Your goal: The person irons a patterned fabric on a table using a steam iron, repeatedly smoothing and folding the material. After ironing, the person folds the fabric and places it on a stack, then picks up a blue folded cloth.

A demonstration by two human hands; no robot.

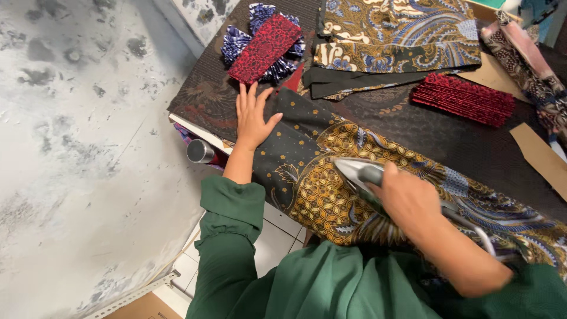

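Head view: looking down on a table (437, 139) covered in dark cloth, a person in green sleeves at work.
Right hand: right hand (407, 198) clenched around the handle of a silver iron (357, 172), whose pointed tip faces up and left.
Iron: resting on the patterned cloth, near its middle.
Patterned cloth: a long batik cloth (313, 195) in black, gold and blue, lying slantwise across the near part of the table, from the left edge toward the lower right.
Left hand: left hand (253, 118) released and flat, fingers spread, palm pressing the dark upper-left end of the same cloth; it grasps nothing.
Beyond the left hand: a red patterned strip (266, 47) lying on a blue-and-white pleated piece (236, 42).
Far side: folded batik pieces (396, 35) with a black band beneath; a red pleated strip (463, 98) to their right.
Right edge: brown card pieces (540, 156).
Table's left edge: a metal tube end (199, 151) sticking out below.
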